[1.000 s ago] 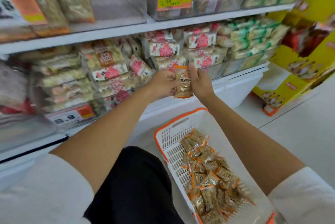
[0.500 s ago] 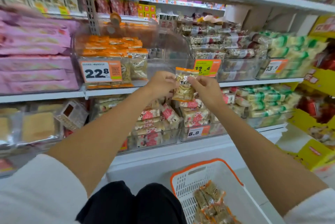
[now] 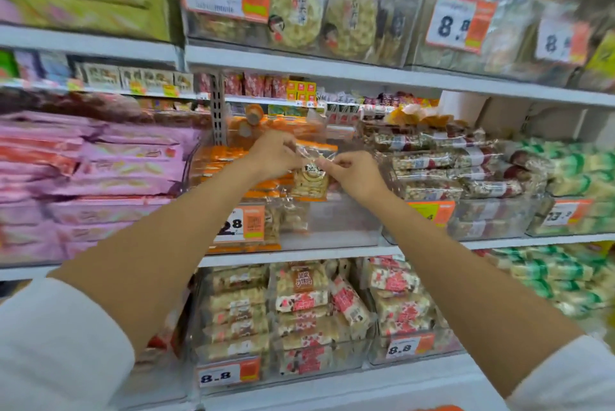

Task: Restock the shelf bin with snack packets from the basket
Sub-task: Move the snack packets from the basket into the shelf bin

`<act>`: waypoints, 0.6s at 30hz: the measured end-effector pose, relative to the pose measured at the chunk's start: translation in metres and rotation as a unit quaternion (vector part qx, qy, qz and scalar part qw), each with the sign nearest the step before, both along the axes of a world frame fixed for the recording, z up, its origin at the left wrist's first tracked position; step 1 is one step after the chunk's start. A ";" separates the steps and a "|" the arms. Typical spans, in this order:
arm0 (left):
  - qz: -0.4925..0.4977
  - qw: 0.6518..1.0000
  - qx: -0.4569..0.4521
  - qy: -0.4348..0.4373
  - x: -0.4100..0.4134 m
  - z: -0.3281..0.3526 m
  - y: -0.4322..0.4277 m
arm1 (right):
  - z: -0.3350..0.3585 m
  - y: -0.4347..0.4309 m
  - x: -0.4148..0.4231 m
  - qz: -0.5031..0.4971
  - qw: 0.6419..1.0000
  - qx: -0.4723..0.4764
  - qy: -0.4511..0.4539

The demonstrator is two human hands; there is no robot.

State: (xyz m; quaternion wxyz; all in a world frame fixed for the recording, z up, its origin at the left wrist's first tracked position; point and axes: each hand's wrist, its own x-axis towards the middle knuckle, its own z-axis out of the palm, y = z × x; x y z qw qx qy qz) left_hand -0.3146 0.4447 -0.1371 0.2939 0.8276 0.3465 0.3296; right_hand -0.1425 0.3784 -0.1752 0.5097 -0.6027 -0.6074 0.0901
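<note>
Pinching a snack packet (image 3: 311,177) by its upper edge, a person's left hand (image 3: 273,157) and right hand (image 3: 352,174) hold it upright at the front of a clear shelf bin (image 3: 342,221). Each grip is closed tight, thumb against fingertips on the clear film under the orange top seal. The packet hangs below and between the two grips, its long axis vertical. The bin's opening appears to lie just beyond the grips. Stacked orange packets (image 3: 226,161) fill the side beyond the left grip, and the bare stretch sits below the right grip. The right hand looks nearer that gap, so the coming move is likely a short push forward and a drop there. Of the basket (image 3: 439,408) only a sliver of orange rim shows, far below both grips.
</note>
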 end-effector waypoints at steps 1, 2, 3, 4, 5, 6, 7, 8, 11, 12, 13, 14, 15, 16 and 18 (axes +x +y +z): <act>0.007 0.999 0.005 0.031 -0.002 -0.004 0.009 | -0.005 0.008 0.001 0.014 0.999 -0.028 0.004; 0.010 0.998 0.007 0.065 -0.004 -0.008 0.017 | -0.009 0.016 0.004 0.024 0.998 -0.057 0.009; 0.009 0.995 0.007 0.096 -0.006 -0.011 0.023 | -0.011 0.022 0.005 0.030 0.996 -0.084 0.008; 0.007 0.993 0.005 0.122 -0.007 -0.013 0.027 | -0.013 0.029 0.006 0.032 0.993 -0.110 0.001; 0.000 0.990 0.002 0.140 -0.007 -0.015 0.031 | -0.013 0.033 0.006 0.033 0.990 -0.134 -0.013; -0.008 0.988 -0.004 0.152 -0.007 -0.017 0.032 | -0.012 0.037 0.007 0.040 0.987 -0.155 -0.031; -0.016 0.987 -0.007 0.161 -0.006 -0.018 0.033 | -0.011 0.038 0.007 0.049 0.981 -0.180 -0.055; -0.026 0.985 -0.008 0.170 -0.005 -0.019 0.035 | -0.010 0.039 0.007 0.055 0.973 -0.209 -0.081; -0.046 0.977 0.011 0.208 -0.004 -0.018 0.036 | -0.006 0.038 0.004 0.047 0.947 -0.278 -0.155; -0.048 0.975 0.017 0.217 -0.005 -0.019 0.037 | -0.006 0.039 0.004 0.042 0.942 -0.289 -0.163; -0.049 0.974 0.023 0.219 -0.005 -0.020 0.038 | -0.007 0.040 0.003 0.038 0.941 -0.294 -0.162; -0.047 0.975 0.032 0.216 -0.006 -0.022 0.040 | -0.007 0.040 0.002 0.034 0.942 -0.297 -0.154; -0.042 0.977 0.038 0.207 -0.007 -0.024 0.041 | -0.006 0.040 0.001 0.032 0.943 -0.301 -0.138; -0.037 0.979 0.038 0.196 -0.007 -0.026 0.042 | -0.006 0.039 0.000 0.033 0.944 -0.306 -0.115; -0.034 0.983 0.026 0.181 -0.009 -0.029 0.041 | -0.004 0.034 -0.002 0.037 0.942 -0.322 -0.083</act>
